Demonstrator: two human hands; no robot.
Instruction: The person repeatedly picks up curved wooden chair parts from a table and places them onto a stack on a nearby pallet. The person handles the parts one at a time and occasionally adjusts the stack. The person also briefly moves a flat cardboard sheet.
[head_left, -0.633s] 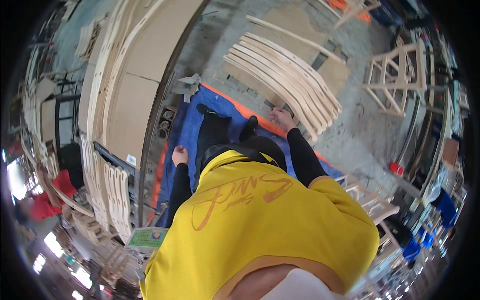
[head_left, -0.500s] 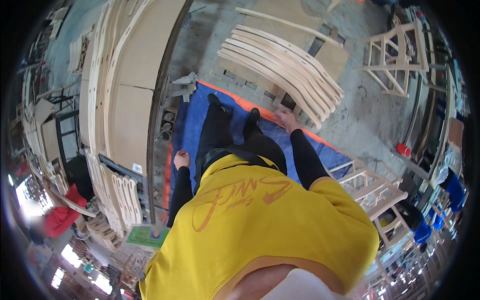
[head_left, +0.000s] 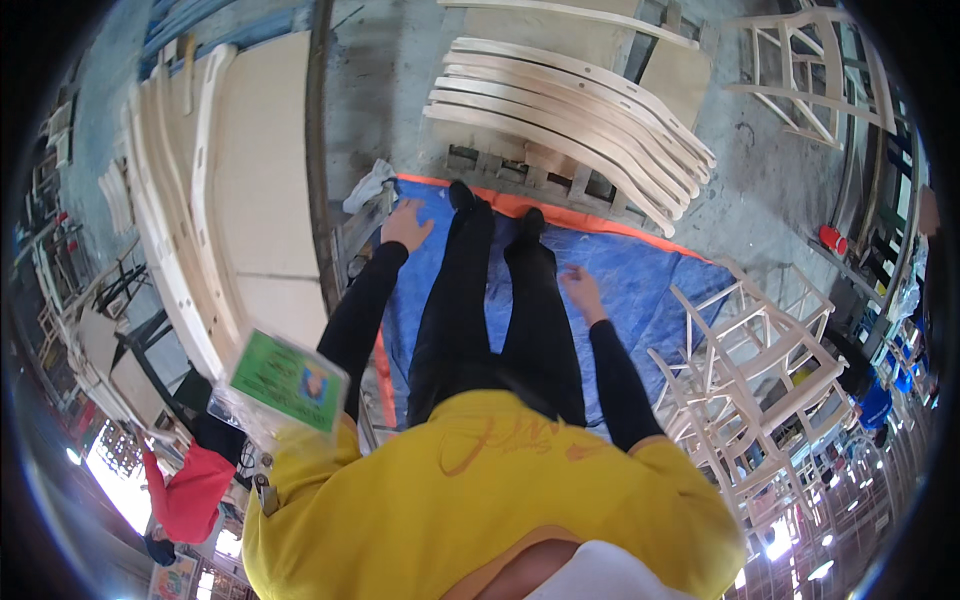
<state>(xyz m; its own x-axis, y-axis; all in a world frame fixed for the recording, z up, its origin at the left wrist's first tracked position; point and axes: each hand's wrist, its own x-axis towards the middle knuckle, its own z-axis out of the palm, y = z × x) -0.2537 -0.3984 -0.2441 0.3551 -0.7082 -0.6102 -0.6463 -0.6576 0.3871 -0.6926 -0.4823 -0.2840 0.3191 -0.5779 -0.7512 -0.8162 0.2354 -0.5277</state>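
Slats lie stacked on the far side, beyond a blue tarp. The left hand, fingers spread and released, hovers just beside a rag; whether they touch is unclear. The right hand, slightly blurred, hangs over the tarp, fingers loosely bent and released. A badge hides part of the worktop at near left.

yellow shirt: stylised orange lettering | green badge: printed lines, too small to read

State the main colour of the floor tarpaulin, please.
The tarpaulin is mainly blue, shown in the head view.
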